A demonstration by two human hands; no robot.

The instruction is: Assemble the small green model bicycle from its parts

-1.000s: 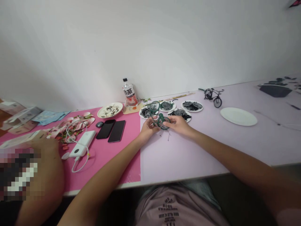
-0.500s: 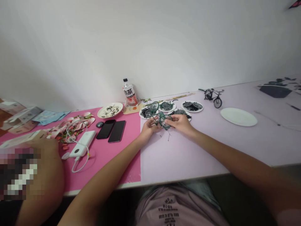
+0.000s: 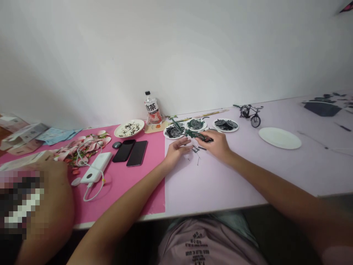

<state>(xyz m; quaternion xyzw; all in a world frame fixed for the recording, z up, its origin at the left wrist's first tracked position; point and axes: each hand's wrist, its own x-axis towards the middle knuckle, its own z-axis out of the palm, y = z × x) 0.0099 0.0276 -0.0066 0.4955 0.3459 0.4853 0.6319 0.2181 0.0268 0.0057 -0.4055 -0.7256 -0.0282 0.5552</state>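
A dark green model bicycle [image 3: 191, 133], partly built and tilted, is held above the lilac table top by my right hand [image 3: 217, 142], whose fingers close round its right end. Just left of it, my left hand [image 3: 176, 151] has its fingers stretched out and apart, close to the bicycle's underside. Below the hands lie a small dark green frame-like part [image 3: 195, 149] and a thin rod [image 3: 198, 160]. Plates of dark bicycle parts stand behind: one with wheels [image 3: 175, 131], one with green parts [image 3: 196, 124], one with grey-black pieces [image 3: 225, 125]. My right hand hides another plate.
A finished-looking black model bicycle [image 3: 250, 113] stands at the back right, near a bare white plate [image 3: 280, 138]. Leftward are a drink bottle [image 3: 152, 109], two phones [image 3: 137, 153], a mouse [image 3: 117, 145], a power bank [image 3: 96, 168] and pink petals [image 3: 85, 147]. Another person's arm [image 3: 52, 198] rests at left.
The model bicycle has been turned, its wheel no longer facing me, and shifted slightly upward. My left fingers have come off it and spread; my right hand has moved slightly right, keeping its hold.
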